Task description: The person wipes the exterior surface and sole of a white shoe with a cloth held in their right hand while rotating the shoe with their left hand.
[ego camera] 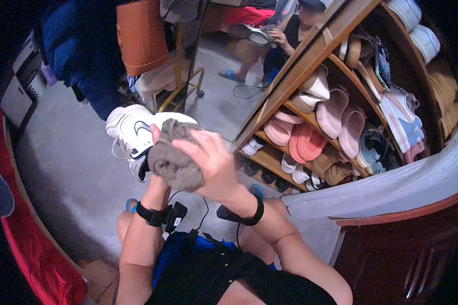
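A white sneaker point(135, 129) with a dark logo and loose laces is held up before me, its toe end partly behind a cloth. My right hand point(212, 162) grips the bunched grey-brown cloth point(177, 164) from the right, pressed against the shoe. Most of my left hand point(156, 152) is hidden behind the cloth; its thumb shows between shoe and cloth, and its forearm comes up from below. The left hand appears to hold the shoe, with its fingers out of sight. Black straps with small devices are on both wrists.
An open wooden shoe rack point(316, 164) with clogs, slippers and sneakers stands at right. A mirror point(225, 103) beside it reflects a seated person. A brass-coloured metal stand point(179, 87), an orange bag point(142, 38) and dark blue fabric point(84, 57) are at upper left. Cables hang near my knees.
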A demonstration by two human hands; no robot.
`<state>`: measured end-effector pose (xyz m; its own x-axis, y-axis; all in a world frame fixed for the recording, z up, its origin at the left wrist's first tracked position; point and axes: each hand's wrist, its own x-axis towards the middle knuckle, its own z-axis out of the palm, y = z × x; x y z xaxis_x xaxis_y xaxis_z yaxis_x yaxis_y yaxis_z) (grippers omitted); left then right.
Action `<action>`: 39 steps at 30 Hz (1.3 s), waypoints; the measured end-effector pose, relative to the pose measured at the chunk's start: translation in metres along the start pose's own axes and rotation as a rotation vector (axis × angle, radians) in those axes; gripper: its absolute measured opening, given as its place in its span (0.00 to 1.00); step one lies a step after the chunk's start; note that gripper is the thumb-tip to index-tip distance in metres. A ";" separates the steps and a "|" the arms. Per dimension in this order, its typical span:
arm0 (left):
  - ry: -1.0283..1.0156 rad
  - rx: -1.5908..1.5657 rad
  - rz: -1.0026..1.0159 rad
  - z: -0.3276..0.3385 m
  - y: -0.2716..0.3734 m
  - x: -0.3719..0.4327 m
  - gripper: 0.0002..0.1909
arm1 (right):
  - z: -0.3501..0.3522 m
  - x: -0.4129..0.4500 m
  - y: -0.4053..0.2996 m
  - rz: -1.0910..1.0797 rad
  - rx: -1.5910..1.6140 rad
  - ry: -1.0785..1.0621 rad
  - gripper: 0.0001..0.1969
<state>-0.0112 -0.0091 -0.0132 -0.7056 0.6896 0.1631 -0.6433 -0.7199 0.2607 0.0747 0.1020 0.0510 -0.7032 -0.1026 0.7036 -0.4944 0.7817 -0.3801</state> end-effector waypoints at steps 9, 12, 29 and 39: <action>0.194 0.034 -0.037 0.029 0.019 -0.013 0.32 | 0.007 -0.010 -0.001 -0.126 0.009 -0.069 0.26; 0.369 0.068 -0.050 0.031 0.024 -0.010 0.30 | 0.010 -0.009 -0.001 -0.152 0.054 -0.071 0.28; 0.158 -0.187 0.245 0.013 0.034 -0.004 0.21 | 0.056 -0.041 0.073 0.549 0.583 -0.008 0.22; 0.198 -0.165 0.183 0.010 0.025 -0.002 0.22 | 0.058 -0.016 0.049 0.793 0.980 0.268 0.17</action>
<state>-0.0227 -0.0271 0.0029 -0.8481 0.5299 0.0004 -0.5280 -0.8451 0.0836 0.0326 0.1068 -0.0138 -0.9082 0.3950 0.1385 -0.2379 -0.2149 -0.9472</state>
